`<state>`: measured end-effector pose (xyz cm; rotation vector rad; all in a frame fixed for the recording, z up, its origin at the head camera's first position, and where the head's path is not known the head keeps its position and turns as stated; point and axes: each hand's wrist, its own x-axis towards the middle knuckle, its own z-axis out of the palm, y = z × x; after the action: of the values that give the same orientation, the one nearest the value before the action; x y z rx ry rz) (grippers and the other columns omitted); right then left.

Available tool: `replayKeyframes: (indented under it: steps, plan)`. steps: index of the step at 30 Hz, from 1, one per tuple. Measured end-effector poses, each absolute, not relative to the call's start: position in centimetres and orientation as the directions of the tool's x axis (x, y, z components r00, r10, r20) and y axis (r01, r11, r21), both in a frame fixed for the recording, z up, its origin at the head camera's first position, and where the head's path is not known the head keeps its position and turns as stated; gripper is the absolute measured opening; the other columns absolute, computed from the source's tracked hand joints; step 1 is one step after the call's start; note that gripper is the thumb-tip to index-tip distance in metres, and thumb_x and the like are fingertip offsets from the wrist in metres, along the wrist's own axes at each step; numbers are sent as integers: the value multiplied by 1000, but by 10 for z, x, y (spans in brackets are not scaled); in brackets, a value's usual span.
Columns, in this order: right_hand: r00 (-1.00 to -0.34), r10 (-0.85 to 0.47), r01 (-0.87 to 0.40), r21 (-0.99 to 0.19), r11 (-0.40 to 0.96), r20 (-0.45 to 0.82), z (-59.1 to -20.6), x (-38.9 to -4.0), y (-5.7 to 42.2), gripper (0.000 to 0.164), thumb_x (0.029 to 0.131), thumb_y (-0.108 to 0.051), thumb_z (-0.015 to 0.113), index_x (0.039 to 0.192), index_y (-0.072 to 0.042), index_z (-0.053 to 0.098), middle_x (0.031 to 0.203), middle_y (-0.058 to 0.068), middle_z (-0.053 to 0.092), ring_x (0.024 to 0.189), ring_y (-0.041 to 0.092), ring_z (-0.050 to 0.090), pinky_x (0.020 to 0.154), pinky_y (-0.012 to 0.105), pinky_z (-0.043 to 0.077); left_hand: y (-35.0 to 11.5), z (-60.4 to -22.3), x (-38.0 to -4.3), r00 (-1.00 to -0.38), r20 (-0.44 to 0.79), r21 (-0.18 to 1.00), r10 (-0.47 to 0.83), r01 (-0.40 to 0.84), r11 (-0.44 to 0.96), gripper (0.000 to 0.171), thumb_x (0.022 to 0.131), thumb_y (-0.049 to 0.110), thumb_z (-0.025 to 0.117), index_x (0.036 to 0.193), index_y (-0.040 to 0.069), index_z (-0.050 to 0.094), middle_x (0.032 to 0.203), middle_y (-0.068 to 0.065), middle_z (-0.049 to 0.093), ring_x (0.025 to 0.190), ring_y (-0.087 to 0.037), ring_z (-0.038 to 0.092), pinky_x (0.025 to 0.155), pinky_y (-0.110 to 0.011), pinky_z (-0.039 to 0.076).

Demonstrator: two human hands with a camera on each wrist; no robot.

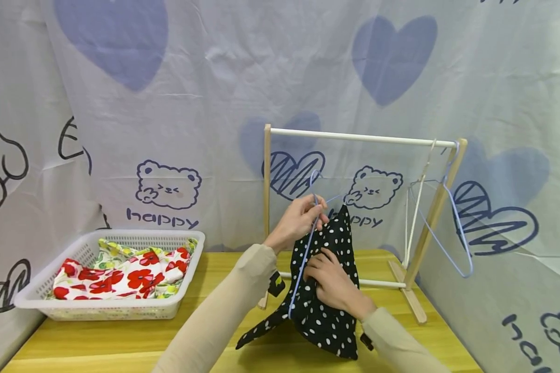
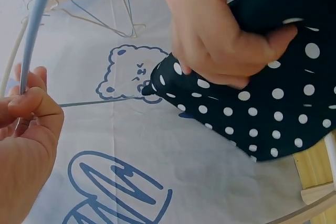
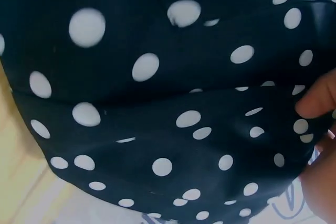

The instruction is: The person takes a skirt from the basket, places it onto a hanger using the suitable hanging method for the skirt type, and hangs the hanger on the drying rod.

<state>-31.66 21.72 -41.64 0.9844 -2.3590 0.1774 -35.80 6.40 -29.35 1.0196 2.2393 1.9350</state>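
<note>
My left hand (image 1: 303, 215) pinches a light blue clothes hanger (image 1: 304, 261) just below its hook; in the left wrist view the fingers close round its blue rod (image 2: 32, 35). A black garment with white polka dots (image 1: 326, 331) hangs on the hanger, its lower part close over the table. One long side of the hanger runs down across the front of the cloth. My right hand (image 1: 331, 277) grips the garment lower down, with thumb and fingers (image 3: 320, 98) on the cloth at the right of the right wrist view. The hanger's far arm partly hides under the fabric.
A white plastic basket (image 1: 193, 274) at left holds folded floral cloths (image 1: 121, 274), red and yellow-green. Behind the hands stands a wooden rack with a white rail (image 1: 354, 137). Blue (image 1: 464, 243) and white (image 1: 417, 207) hangers hang at its right end. The wooden table (image 1: 121, 342) lies beneath.
</note>
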Motion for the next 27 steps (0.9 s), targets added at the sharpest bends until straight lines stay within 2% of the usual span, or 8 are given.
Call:
replayKeyframes:
  steps: [3, 8, 10, 14, 17, 20, 23, 27]
  plan:
    - [-557, -577, -737, -35, 675, 598, -415, -313, 221, 43, 75, 15, 44, 84, -18, 69, 101, 0, 69, 109, 24, 61, 110, 58, 33, 64, -295, -360, -793, 384, 892, 473, 450, 31, 18, 106, 17, 43, 108, 9, 59, 97, -24, 67, 65, -14, 62, 51, -21, 41]
    - [-593, -456, -765, -287, 577, 663, -410, -307, 233, 45, 82, 18, 42, 88, -15, 72, 106, 4, 72, 110, 23, 63, 104, 47, 43, 63, -293, -362, -781, 387, 884, 490, 465, 42, 21, 105, 16, 46, 110, 3, 61, 98, -23, 69, 76, -28, 70, 54, -23, 46]
    - [-638, -394, -737, -377, 560, 662, -409, -302, 239, 44, 84, 17, 43, 88, -15, 73, 104, 4, 73, 105, 20, 65, 96, 40, 49, 63, -292, -362, -775, 383, 879, 502, 473, 61, 21, 105, 17, 47, 111, 4, 62, 99, -22, 70, 79, -29, 71, 55, -24, 48]
    - [-714, -287, -670, -506, 543, 638, -403, -291, 248, 38, 90, 12, 46, 86, -14, 73, 90, 1, 73, 85, 17, 68, 78, 31, 55, 67, -290, -362, -758, 387, 843, 525, 522, 132, 20, 104, 19, 48, 108, 8, 65, 99, -17, 72, 77, -23, 72, 54, -24, 48]
    - [-743, -241, -648, -581, 492, 625, -395, -283, 248, 30, 98, 4, 47, 89, -9, 72, 78, 3, 70, 69, 20, 65, 63, 29, 54, 73, -288, -362, -743, 394, 809, 541, 560, 179, 19, 103, 20, 50, 104, 11, 66, 98, -13, 74, 76, -21, 72, 53, -25, 48]
    - [-772, -214, -621, -640, 451, 598, -385, -274, 244, 25, 102, -7, 48, 93, -7, 71, 72, 4, 67, 59, 22, 60, 54, 29, 50, 79, -286, -359, -729, 407, 790, 550, 583, 190, 18, 103, 21, 51, 100, 13, 67, 95, -10, 75, 75, -23, 73, 53, -28, 50]
    - [-820, -178, -559, -697, 449, 544, -374, -266, 236, 22, 103, -19, 52, 95, -11, 71, 68, 5, 64, 52, 19, 55, 49, 27, 46, 84, -284, -357, -709, 434, 763, 555, 617, 191, 18, 102, 22, 52, 102, 14, 69, 91, -7, 74, 73, -23, 73, 58, -29, 54]
    - [-886, -102, -454, -802, 388, 453, -364, -257, 229, 25, 101, -23, 55, 96, -4, 69, 60, 10, 57, 45, 11, 46, 43, 25, 39, 89, -281, -354, -688, 464, 721, 557, 659, 214, 20, 101, 25, 54, 106, 14, 70, 84, -6, 73, 65, -21, 69, 67, -33, 58]
